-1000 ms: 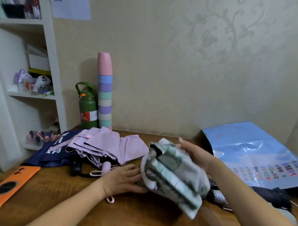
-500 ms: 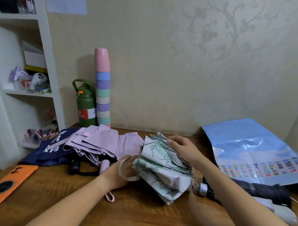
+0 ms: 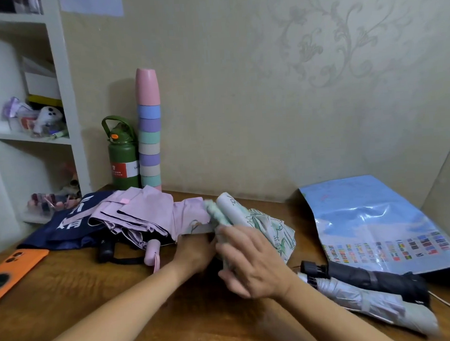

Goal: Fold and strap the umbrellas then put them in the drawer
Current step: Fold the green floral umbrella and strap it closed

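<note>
From the head view, the white-and-green patterned umbrella [image 3: 257, 220] lies bundled on the wooden table [image 3: 69, 293], its canopy fanning away beyond both hands. The right hand [image 3: 251, 264] curls around its near end, gripping it; the left hand [image 3: 194, 251] holds the same bundle from the left, fingers hidden. A lilac umbrella [image 3: 148, 215] lies just left; two strapped umbrellas [image 3: 373, 290] lie right, against patterned wallpaper [image 3: 292, 90].
</note>
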Available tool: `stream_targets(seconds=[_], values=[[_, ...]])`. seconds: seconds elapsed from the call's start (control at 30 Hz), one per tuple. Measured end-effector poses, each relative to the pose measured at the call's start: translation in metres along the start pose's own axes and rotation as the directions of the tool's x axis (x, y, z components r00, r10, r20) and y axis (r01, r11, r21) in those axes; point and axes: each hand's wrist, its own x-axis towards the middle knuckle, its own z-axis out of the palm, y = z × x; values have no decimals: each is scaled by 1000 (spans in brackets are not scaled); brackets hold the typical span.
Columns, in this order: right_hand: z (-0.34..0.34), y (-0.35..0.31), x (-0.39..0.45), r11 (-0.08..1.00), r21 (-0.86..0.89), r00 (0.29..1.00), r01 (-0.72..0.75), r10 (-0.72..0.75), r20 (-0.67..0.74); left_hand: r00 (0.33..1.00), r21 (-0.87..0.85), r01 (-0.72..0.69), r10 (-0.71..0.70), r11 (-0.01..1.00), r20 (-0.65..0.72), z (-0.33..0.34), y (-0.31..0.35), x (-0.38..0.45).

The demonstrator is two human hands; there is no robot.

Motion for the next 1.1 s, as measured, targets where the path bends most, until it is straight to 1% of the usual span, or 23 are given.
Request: stream_targets(seconds=[0.07, 0.1, 0.13, 0.17, 0.2, 0.23, 0.27, 0.3, 0.37, 0.4, 0.43, 0.47, 0.5, 0.57, 0.63, 0.7, 0.77, 0.83, 0.9, 0.93, 1.0, 1.07, 1.1], values=[[3, -13, 2, 992, -44, 992, 122, -120, 45, 996, -81, 66, -61, 994, 60, 11, 0, 11], [6, -15, 2, 989, -42, 986, 145, -140, 91, 994, -79, 94, -89, 992, 66, 11, 2, 14], [7, -15, 2, 990, -42, 984, 132, -125, 128, 995, -65, 92, -89, 994, 40, 12, 3, 15], [9, -13, 0, 995, -51, 987, 81, -73, 143, 995, -68, 104, -104, 992, 4, 13, 3, 16], [11, -7, -3, 997, -74, 991, -5, 15, 135, 994, -80, 96, -100, 992, -52, 14, 5, 16], [13, 1, -7, 988, -111, 985, -111, 124, 121, 992, -112, 103, -110, 988, -64, 12, 6, 12], [15, 10, -11, 961, -166, 965, -221, 240, 103, 991, -149, 118, -126, 982, -43, 11, 5, 10], [17, 20, -16, 917, -219, 929, -333, 359, 90, 988, -175, 145, -151, 974, -21, 11, 4, 9], [20, 37, -22, 798, -264, 811, -542, 578, 83, 990, -130, 137, -142, 982, -26, 12, 1, 5], [21, 45, -26, 734, -252, 739, -631, 667, 93, 990, -118, 124, -131, 985, -55, 11, 0, 4], [20, 51, -29, 675, -200, 666, -710, 737, 121, 988, -116, 107, -118, 987, -95, 10, -1, 3], [18, 55, -31, 617, -108, 597, -780, 784, 172, 985, -104, 104, -117, 989, -126, 9, -2, 3], [14, 58, -34, 558, 2, 544, -830, 809, 222, 980, -99, 119, -133, 988, -146, 7, -3, 1], [7, 60, -39, 450, 170, 481, -876, 835, 266, 965, -125, 140, -164, 982, -204, 5, -7, 3], [6, 62, -45, 386, 216, 435, -897, 859, 271, 937, -178, 159, -205, 971, -283, 2, -10, 3], [8, 65, -50, 365, 179, 403, -914, 870, 284, 885, -220, 146, -227, 964, -406, 0, -17, 2], [15, 71, -56, 408, 73, 409, -910, 857, 314, 837, -227, 114, -216, 967, -503, -1, -26, 0], [23, 75, -65, 460, -16, 423, -888, 828, 369, 814, -202, 113, -207, 973, -542, -4, -30, -2], [30, 76, -71, 503, -92, 434, -859, 813, 388, 795, -185, 149, -229, 971, -562, -11, -31, -4], [33, 75, -73, 544, -159, 463, -824, 808, 364, 786, -184, 169, -245, 968, -568, -15, -32, -5], [36, 74, -71, 640, -301, 570, -707, 767, 294, 756, -191, 184, -263, 964, -599, -24, -35, -6], [36, 71, -63, 739, -334, 704, -585, 667, 243, 709, -170, 126, -208, 977, -674, -31, -41, -6], [37, 68, -59, 781, -318, 740, -537, 617, 267, 701, -155, 64, -155, 986, -696, -33, -44, -6]])
